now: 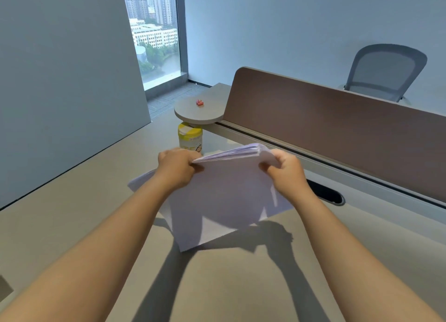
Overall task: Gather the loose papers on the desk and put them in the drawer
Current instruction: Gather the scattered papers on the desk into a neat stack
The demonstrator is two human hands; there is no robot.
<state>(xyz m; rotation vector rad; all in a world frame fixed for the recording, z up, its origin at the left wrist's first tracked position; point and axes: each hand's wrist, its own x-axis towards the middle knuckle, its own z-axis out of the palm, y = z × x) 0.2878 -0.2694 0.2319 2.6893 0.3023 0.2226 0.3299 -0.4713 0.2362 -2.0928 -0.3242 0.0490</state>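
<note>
A stack of white papers (226, 196) is held up on edge above the beige desk (72, 237), its lower corner near the desk top. My left hand (178, 168) grips the stack's upper left corner. At the upper right corner my right hand (287, 172) pinches the sheets, which fan apart slightly along the top edge. One sheet pokes out to the left behind my left wrist. No drawer is in view.
A yellow-lidded canister (190, 138) stands just behind the papers. A round side shelf (193, 111) with small pink items (199, 102) sits beyond it. A brown divider panel (325, 128) borders the desk's right side, with a cable slot (325, 191) and an office chair (383, 73) behind.
</note>
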